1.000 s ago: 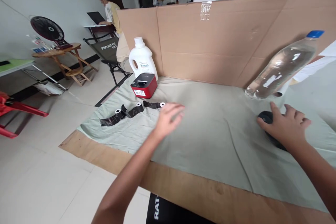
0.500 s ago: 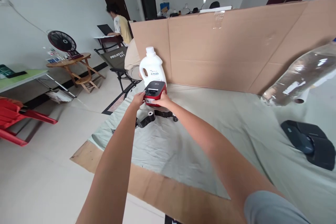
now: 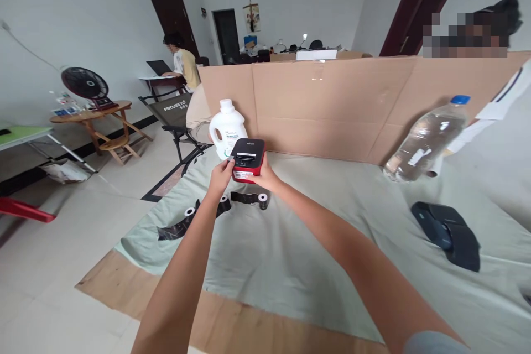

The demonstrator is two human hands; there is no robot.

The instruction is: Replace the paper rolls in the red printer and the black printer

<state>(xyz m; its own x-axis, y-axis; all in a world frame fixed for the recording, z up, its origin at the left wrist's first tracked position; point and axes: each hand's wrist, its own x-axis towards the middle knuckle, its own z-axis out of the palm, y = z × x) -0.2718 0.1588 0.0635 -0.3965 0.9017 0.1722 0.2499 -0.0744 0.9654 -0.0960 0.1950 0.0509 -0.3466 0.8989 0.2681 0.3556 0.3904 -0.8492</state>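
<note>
A small red and black label printer (image 3: 248,154) is held between my two hands, lifted over the cloth. My left hand (image 3: 222,176) grips its left side, with the thumb at the front corner. On the right side, my right hand (image 3: 267,176) is wrapped round the red casing, fingers partly hidden. Just behind the printer stands a white detergent jug (image 3: 227,126). Below my hands lie several small black rolls, among them a roll with a white core (image 3: 263,201) and an unrolled black strip (image 3: 176,229).
A cardboard sheet (image 3: 311,110) stands along the back. A large clear bottle with a blue cap (image 3: 429,141) leans at the right, near a black device (image 3: 450,235) on the pale green cloth (image 3: 315,265). A person (image 3: 186,66) sits at a laptop; another head is behind the cardboard.
My view has swung to the right and up, so the room has shifted left and down. Both hands still hold the printer. A head now shows behind the cardboard at the right.
</note>
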